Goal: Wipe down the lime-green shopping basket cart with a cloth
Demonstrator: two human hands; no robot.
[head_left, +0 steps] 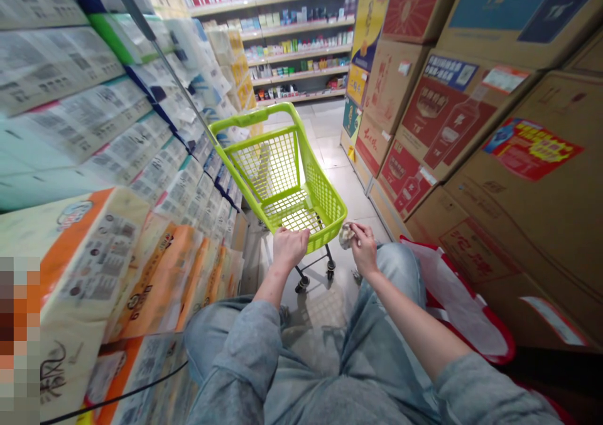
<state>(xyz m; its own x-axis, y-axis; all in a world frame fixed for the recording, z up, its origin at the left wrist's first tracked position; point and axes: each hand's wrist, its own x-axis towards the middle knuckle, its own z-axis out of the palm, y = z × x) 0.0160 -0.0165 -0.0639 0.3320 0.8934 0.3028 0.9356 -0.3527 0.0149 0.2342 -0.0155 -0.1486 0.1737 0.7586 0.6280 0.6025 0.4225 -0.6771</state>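
Shopping cart [323, 183] of lime-green plastic lattice is standing on the tiled floor [330, 152], with tissue packs [153, 268] lining its left side and liquor cartons [464, 123] rising on its right side, as the person is seeing it. The left hand [291, 247] is clamping on the cart's near rim, with fingers curling over the edge. The right hand [364, 247] is pinching a crumpled rag [347, 235] just beside the cart's near right corner; whether the rag is touching the plastic, I cannot tell. The two hands are working apart from each other.

It seems that a wiping step is going on, with the left hand steadying the cart. The next move is probably calling for pressing the rag on the near rim and rubbing along it, while the left hand is gripping firmly, because the casters [302, 284] could be rolling.

The cart's handle [245, 119] is sitting at the far end, so the front is pointing toward the person. Its long axis is slanting from far left to near right.
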